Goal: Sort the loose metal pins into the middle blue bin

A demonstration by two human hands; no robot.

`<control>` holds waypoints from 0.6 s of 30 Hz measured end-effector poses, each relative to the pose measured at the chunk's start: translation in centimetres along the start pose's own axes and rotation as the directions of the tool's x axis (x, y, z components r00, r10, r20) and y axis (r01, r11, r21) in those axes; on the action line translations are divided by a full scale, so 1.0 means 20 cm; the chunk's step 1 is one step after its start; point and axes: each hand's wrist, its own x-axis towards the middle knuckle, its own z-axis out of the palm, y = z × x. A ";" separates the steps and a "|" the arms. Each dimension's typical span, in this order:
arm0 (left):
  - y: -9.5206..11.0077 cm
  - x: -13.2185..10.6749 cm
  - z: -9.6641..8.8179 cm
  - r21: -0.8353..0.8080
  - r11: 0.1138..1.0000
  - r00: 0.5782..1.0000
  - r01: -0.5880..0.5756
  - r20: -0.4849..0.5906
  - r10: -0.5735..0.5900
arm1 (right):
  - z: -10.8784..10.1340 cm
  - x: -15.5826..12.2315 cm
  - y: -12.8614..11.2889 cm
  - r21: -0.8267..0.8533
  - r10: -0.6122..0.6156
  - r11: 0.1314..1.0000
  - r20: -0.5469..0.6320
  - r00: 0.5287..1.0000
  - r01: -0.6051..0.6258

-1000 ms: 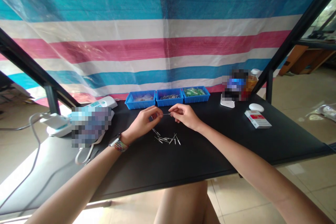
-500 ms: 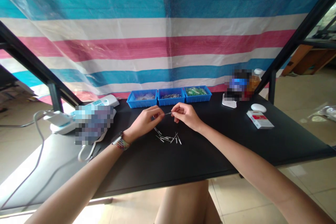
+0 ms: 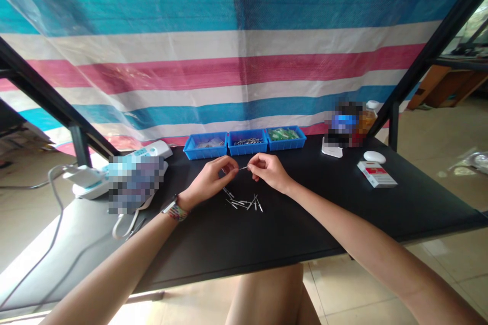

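Note:
Between my two hands, just above the table, is a thin silver blind rivet (image 3: 243, 168). My left hand (image 3: 213, 176) pinches its left end with thumb and forefinger. The right end sits in the pinch of my right hand (image 3: 269, 170), whose other fingers are curled. Below them, several more blind rivets (image 3: 251, 204) lie loosely scattered on the black table (image 3: 213, 238). Behind the hands stands a row of blue bins: the left bin (image 3: 206, 153) holds small clear bags, the middle bin (image 3: 247, 149) metal rivets, the right bin (image 3: 287, 144) green-and-clear packets.
A white power strip (image 3: 154, 151) with a plug and cables lies at the left, beside a blurred-out object. At the right are a red-and-white box (image 3: 376, 174), a white oval case (image 3: 374, 157) and a bottle (image 3: 369, 118). A striped sheet (image 3: 236, 71) hangs behind.
Both hands stay almost in place with the rivet between them. My right fingertips shift slightly along its right end. The camera view moves a little.

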 end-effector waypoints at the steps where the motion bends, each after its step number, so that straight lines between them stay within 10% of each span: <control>1: 0.00 0.00 0.00 -0.010 1.000 1.000 -0.003 0.000 0.003 | 0.00 0.00 0.00 0.001 -0.003 1.000 -0.001 1.000 0.003; 18: -0.04 0.00 0.01 0.048 0.998 0.999 0.037 0.015 -0.037 | 0.01 -0.01 0.00 0.046 -0.014 0.999 0.024 1.000 0.013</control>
